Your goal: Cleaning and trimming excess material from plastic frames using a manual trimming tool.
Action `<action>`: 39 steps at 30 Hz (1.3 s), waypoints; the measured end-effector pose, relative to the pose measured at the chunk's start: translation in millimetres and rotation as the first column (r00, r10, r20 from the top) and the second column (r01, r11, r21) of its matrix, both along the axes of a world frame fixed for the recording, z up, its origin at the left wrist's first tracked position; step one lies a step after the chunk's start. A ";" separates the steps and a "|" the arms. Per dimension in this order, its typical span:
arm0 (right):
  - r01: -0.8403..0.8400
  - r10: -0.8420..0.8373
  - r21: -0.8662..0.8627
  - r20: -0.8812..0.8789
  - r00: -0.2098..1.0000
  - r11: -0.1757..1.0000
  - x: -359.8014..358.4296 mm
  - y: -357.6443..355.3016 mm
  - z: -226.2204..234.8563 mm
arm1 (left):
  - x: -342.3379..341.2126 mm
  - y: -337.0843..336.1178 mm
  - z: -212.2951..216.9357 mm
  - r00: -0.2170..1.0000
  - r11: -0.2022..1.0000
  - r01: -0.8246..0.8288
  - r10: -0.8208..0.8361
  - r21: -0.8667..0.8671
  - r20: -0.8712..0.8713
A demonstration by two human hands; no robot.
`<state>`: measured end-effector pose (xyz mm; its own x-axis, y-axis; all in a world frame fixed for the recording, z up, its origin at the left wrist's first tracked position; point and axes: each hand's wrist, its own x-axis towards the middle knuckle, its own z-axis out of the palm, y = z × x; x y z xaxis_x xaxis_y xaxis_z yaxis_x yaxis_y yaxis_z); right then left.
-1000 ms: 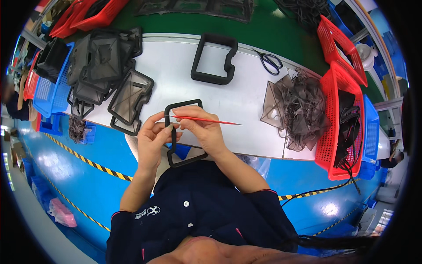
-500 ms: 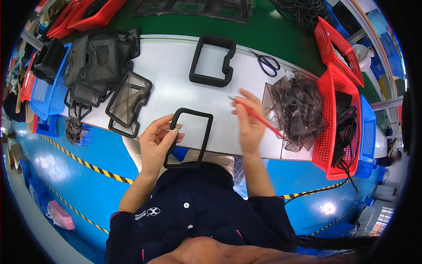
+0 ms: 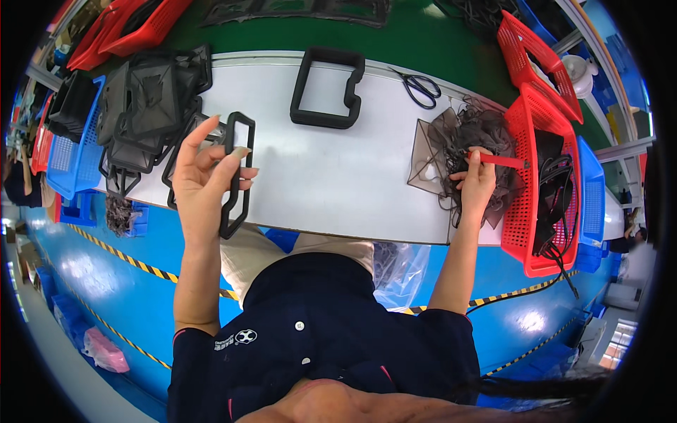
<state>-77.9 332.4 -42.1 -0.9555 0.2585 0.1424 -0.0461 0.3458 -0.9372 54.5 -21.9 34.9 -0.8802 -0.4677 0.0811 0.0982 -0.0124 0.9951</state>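
Note:
My left hand (image 3: 204, 176) holds a thin black rectangular frame (image 3: 226, 215), pinched between thumb and fingers and tilted nearly edge-on, beside a pile of mesh-covered black frames (image 3: 151, 99). At the right, my right hand (image 3: 477, 185) is closed around a slim red tool (image 3: 502, 161) lying across the fingers. Its fingertips are at a heap of crumpled dark mesh scraps (image 3: 486, 127); whether they also pinch mesh cannot be made out. A stack of bare black frames (image 3: 302, 92) rests at the far middle of the white table (image 3: 317, 183).
Dark-handled scissors (image 3: 423, 90) lie at the table's far edge. A red basket (image 3: 520, 141) with black items and cords borders the mesh heap, a blue basket (image 3: 592, 190) beyond it. Another blue basket (image 3: 88, 151) stands left; a clear plastic bag (image 3: 398, 271) hangs below the front edge.
My left hand has moved left and up, turning the frame edge-on. My right hand has gone right with the red tool, from open table to the mesh heap.

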 end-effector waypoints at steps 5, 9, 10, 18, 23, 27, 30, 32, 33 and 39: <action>0.012 -0.011 0.006 -0.206 0.979 1.000 3.5 -0.1 12.6 | -15.3 26.7 -4.5 0.969 0.871 0.242 -0.192 -0.426 0.158; -0.080 0.059 -0.041 -0.370 0.927 0.996 18.5 -25.8 36.1 | -18.1 -8.0 -13.2 0.987 0.814 0.060 0.038 -0.578 0.156; -0.153 0.118 -0.052 -0.417 0.901 0.987 22.0 -38.2 39.8 | -18.6 -15.7 -13.4 0.983 0.747 0.025 0.101 -0.664 0.151; -0.620 0.652 0.632 0.231 0.723 0.464 61.9 -160.2 18.7 | -25.2 -20.6 -45.7 0.875 0.480 0.415 0.024 -0.773 0.484; -0.628 0.588 0.592 0.298 0.752 0.504 66.3 -162.4 13.9 | -4.5 -2.1 -22.1 0.955 0.583 0.265 -0.049 -0.768 0.292; -0.495 0.520 0.461 0.082 0.850 0.737 64.8 -148.9 26.2 | -12.4 7.7 1.1 0.992 0.583 0.084 -0.129 -0.808 0.010; -0.398 0.435 0.418 0.008 0.901 0.817 37.0 -141.7 55.6 | -52.1 1.0 9.3 0.995 0.708 0.095 -0.066 -0.699 0.068; -0.284 0.364 0.513 -0.062 0.929 0.810 6.9 -145.7 66.4 | -89.7 -11.9 6.9 0.990 0.749 0.140 -0.103 -0.648 0.095; -0.266 0.371 0.538 -0.094 0.924 0.800 -8.2 -149.8 67.3 | -107.8 -19.2 1.9 0.989 0.745 0.148 -0.098 -0.651 0.112; -0.270 0.382 0.572 -0.082 0.921 0.775 -56.8 -167.7 46.0 | -160.8 -24.1 -30.1 0.974 0.729 0.203 -0.085 -0.654 0.208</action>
